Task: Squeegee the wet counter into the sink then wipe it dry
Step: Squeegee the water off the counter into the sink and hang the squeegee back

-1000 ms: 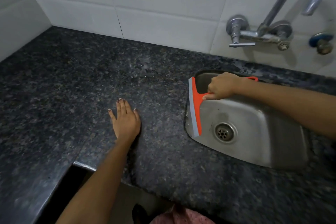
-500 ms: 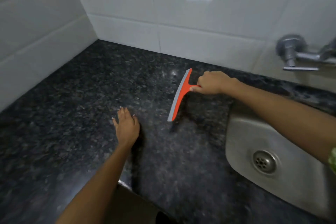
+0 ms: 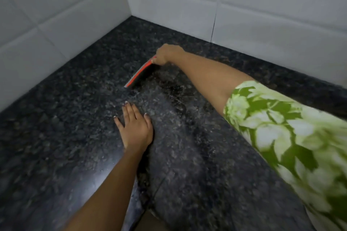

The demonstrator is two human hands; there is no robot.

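The counter (image 3: 56, 133) is dark speckled granite that runs into a tiled corner. My right hand (image 3: 167, 54) reaches far across it and is closed on the handle of an orange squeegee (image 3: 139, 73) with a grey blade. The blade rests on the counter, angled toward the near left. Wet streaks glisten on the stone just right of the blade. My left hand (image 3: 135, 125) lies flat on the counter with fingers spread, nearer to me and holding nothing. The sink is out of view.
White tiled walls (image 3: 187, 5) close the counter at the back and on the left, meeting in a corner at the top middle. The counter's front edge (image 3: 139, 210) lies beside my left forearm. My green floral sleeve (image 3: 281, 137) fills the right side.
My right hand has carried the squeegee from the sink's left rim leftward across the counter toward the corner. The view swung left, so the sink and tap left the frame. My left hand stayed flat.
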